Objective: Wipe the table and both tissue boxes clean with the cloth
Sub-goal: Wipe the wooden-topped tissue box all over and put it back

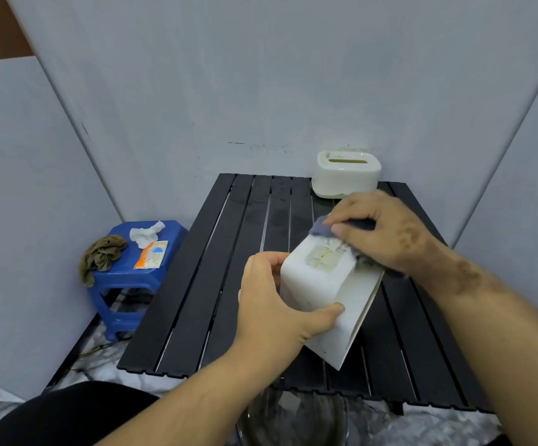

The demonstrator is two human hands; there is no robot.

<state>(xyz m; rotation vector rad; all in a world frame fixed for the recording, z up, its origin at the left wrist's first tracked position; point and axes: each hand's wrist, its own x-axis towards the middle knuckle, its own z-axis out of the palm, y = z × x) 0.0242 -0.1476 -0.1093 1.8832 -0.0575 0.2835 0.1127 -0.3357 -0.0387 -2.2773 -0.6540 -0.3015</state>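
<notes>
Left hand (269, 304) gripping tilted white box (317, 284) (label up), right hand (387, 231) seemingly clutching cloth (322, 229).

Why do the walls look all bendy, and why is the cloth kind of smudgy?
In the head view, the wide-angle lens bows the wall panels outward near the edges, while the black table in the middle looks straighter. The blue cloth under the right hand is a bit blurred. The lighting is soft and even, with no strong glare on the white tissue box that the left hand grips.
</notes>
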